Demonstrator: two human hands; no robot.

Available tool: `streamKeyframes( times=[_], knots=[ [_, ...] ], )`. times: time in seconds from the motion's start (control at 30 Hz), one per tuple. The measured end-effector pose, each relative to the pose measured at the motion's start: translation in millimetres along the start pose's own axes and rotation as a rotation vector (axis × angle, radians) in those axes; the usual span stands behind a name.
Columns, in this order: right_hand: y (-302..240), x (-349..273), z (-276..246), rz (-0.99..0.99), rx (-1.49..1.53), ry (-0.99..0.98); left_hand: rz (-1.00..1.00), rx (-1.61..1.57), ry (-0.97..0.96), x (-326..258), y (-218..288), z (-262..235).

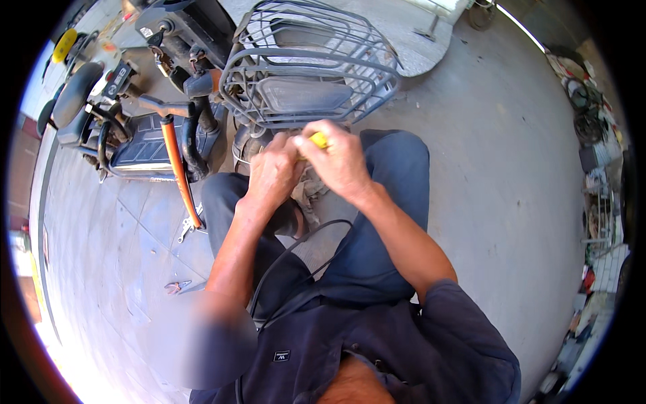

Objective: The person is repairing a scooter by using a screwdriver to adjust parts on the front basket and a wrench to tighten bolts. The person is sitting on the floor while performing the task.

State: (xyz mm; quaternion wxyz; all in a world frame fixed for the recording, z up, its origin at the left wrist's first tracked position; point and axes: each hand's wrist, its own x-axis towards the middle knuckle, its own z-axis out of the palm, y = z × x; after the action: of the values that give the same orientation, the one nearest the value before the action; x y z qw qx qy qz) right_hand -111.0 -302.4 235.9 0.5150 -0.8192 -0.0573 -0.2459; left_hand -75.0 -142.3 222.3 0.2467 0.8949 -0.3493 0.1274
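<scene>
Both my hands are together in front of a scooter, just below its dark wire basket [309, 87]. My right hand [340, 161] is closed around a yellow handle-like thing [319, 139]; only a bit of it shows between thumb and fingers, so its exact kind is hidden. Against it is my left hand [272, 172], back upward, with fingers curled. What those fingers grip, if anything, cannot be made out. Under the hands, partly covered, are the scooter's front wheel area [247, 143] and a pale crumpled cloth [309, 188].
To the left is the scooter's ribbed footboard [145, 145] with a black seat [77, 94]. An orange bar [176, 158] slants down to wrenches [186, 229] on the floor. Pliers [176, 287] lie nearer. A black cable [289, 249] crosses my lap. Clutter [592, 161] lines the right wall.
</scene>
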Motion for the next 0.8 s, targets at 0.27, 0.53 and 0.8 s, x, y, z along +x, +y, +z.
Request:
streamKeyframes(
  times=[0.27, 0.53, 0.8],
  knots=[
    [19.9, -7.4, -140.0, 0.544, 0.196, 0.535, 0.359, -0.101, 0.37, 94.4, 37.5, -53.1],
    [76.4, -24.2, -242.7, 0.5, 0.276, 0.841, 0.367, 0.363, 0.288, 207.4, 30.5, -29.4],
    [118.0, -43.9, -301.8, 0.553, 0.46, 0.946, 0.275, 0.419, 0.152, 199.0, 52.5, -25.1]
  ],
)
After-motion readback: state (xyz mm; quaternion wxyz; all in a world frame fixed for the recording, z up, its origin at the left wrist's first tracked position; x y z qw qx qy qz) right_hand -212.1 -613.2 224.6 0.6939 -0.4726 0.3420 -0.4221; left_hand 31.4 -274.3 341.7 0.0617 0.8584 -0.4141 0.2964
